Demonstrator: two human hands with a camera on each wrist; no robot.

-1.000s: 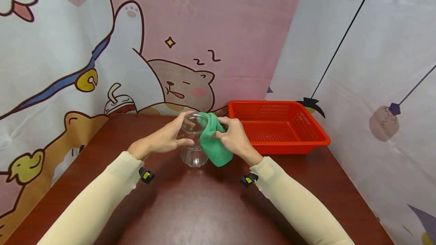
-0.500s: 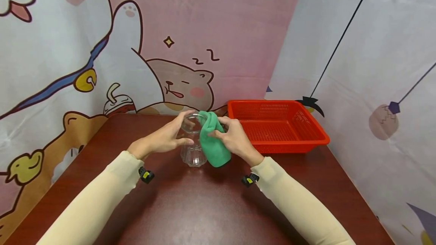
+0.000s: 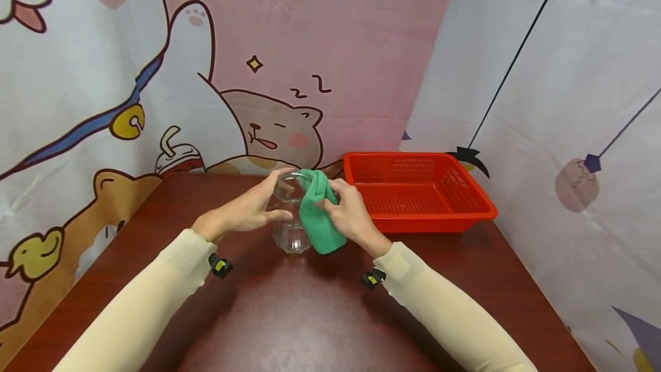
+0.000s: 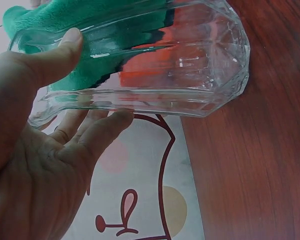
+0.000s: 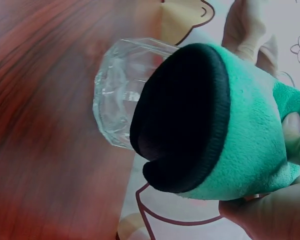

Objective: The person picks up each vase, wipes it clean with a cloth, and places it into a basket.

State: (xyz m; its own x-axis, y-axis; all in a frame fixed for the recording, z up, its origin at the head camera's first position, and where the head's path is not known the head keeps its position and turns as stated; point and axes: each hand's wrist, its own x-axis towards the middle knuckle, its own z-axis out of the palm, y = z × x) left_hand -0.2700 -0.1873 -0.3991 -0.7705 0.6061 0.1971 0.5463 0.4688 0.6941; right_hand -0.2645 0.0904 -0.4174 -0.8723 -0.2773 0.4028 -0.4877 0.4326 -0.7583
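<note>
A clear glass vase [image 3: 292, 239] with a round, flared mouth and faceted sides stands upright on the table in the head view. My left hand [image 3: 248, 205] grips it near the neck, thumb in front and fingers behind. A green cloth [image 3: 321, 225] drapes over the right side of the vase's rim. My right hand [image 3: 352, 214] pinches this cloth near the rim. In the right wrist view, the cloth [image 5: 255, 135] hangs folded, its dark underside showing, and covers part of the vase [image 5: 117, 95]. Through the glass in the left wrist view, green cloth [image 4: 110, 50] shows behind the vase.
A red perforated plastic basket [image 3: 418, 223] sits behind and to the right of my right hand. Below everything is a dark reddish-brown table [image 3: 289, 314]. Printed cartoon curtains [image 3: 361, 62] rise along the back and sides of the table.
My right hand and the green cloth have shifted slightly left along the vase, and the cloth's hanging part looks narrower. My left hand keeps its grip on the vase in the same place.
</note>
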